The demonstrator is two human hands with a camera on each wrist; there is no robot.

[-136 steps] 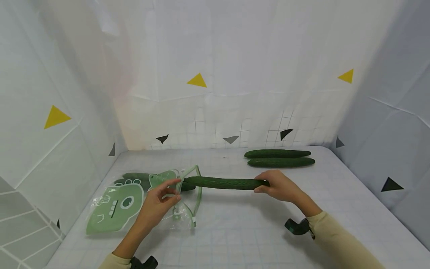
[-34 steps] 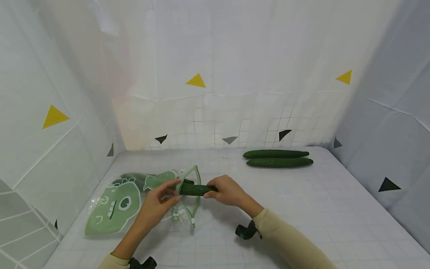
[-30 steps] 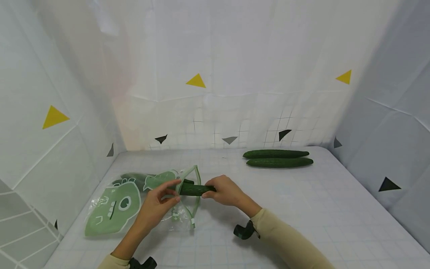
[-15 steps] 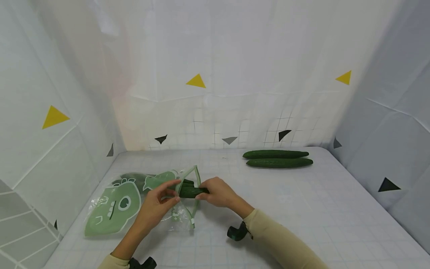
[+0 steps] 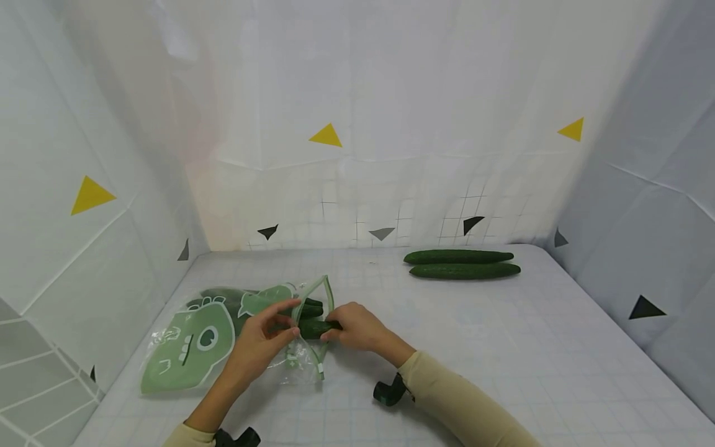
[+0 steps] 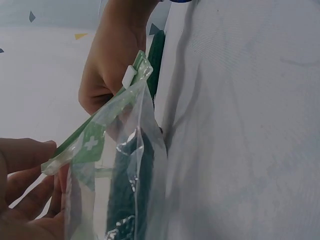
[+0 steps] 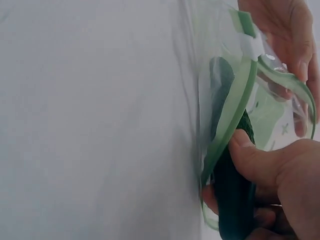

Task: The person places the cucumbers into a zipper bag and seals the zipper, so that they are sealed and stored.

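Observation:
A clear zip bag (image 5: 187,351) with a green cartoon print lies at the left of the table, its mouth facing right. My left hand (image 5: 258,338) pinches the green rim of that mouth between thumb and fingers. With my right hand (image 5: 357,328) I grip the end of a cucumber (image 5: 313,328), most of whose length is inside the bag. Behind it, the ends of other cucumbers (image 5: 313,308) show at the opening. In the right wrist view, my thumb and fingers wrap the cucumber (image 7: 234,200) right at the green edge. A white slider (image 6: 129,77) sits on the zip.
Two loose cucumbers (image 5: 463,264) lie side by side at the back right of the table (image 5: 503,347). White sheeting (image 5: 380,93) with yellow and dark triangles stands behind and at both sides. Each wrist wears a small dark camera (image 5: 390,391).
My right hand has moved left, pushing the cucumber lengthwise into the bag until only its end sticks out. The left hand keeps its pinch on the rim. Both loose cucumbers lie unmoved.

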